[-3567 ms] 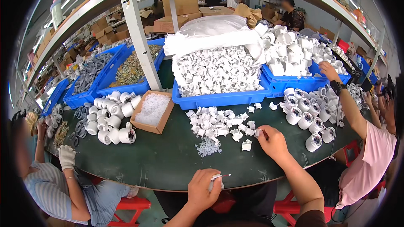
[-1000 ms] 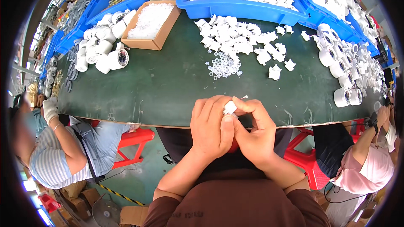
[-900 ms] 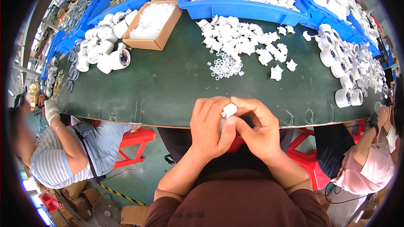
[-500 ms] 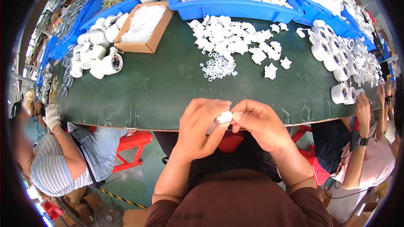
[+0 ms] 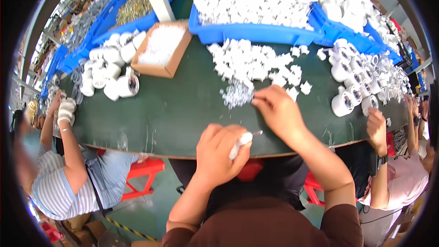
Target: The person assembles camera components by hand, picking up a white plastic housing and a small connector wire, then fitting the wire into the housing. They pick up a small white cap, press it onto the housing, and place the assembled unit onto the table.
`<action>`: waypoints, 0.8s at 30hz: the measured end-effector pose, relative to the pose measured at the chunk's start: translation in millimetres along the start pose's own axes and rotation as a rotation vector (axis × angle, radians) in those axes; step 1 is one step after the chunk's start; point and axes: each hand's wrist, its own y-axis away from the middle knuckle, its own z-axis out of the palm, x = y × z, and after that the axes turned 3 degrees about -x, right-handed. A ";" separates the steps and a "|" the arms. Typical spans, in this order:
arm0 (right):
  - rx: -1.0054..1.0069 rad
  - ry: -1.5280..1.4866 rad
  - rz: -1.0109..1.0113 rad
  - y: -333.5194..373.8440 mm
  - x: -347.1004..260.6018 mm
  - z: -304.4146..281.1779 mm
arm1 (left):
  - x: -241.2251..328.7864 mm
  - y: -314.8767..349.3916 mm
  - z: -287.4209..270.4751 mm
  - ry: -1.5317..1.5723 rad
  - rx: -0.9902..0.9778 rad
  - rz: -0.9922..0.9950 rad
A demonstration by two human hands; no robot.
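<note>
My left hand (image 5: 219, 153) is closed round a small white plastic part (image 5: 241, 145), just above the table's near edge. A thin, reddish-grey pin (image 5: 257, 133) points to the right from the part's end. Much of the part is hidden by my fingers. My right hand (image 5: 279, 112) reaches forward, thumb and forefinger pinched at the right edge of a pile of small translucent rings (image 5: 236, 94). Whether a ring sits between those fingertips is too small to make out. Right behind the rings lies a heap of white plastic pieces (image 5: 242, 61).
A blue bin (image 5: 256, 33) of white pieces stands at the back. Left of it is a cardboard box (image 5: 157, 69) of clear bits, beside white round housings (image 5: 112, 71). More housings (image 5: 343, 104) stand at the right. Co-workers' hands, one gloved (image 5: 66, 110), work at both sides.
My right hand has left the white part and moved forward to the rings. My left hand keeps the part, with the pin now showing. The view has tilted slightly.
</note>
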 end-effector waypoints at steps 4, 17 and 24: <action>0.031 0.067 0.001 0.7 -8.3 5.6 | 2.7 1.6 1.8 -0.008 0.020 -0.008; -0.243 -0.714 0.418 20.4 -17.4 -35.7 | 13.1 -1.6 -9.8 -0.080 -0.090 -0.031; -0.358 -0.824 0.114 52.6 -29.7 -33.2 | 12.8 -3.9 -2.9 -0.073 -0.104 -0.024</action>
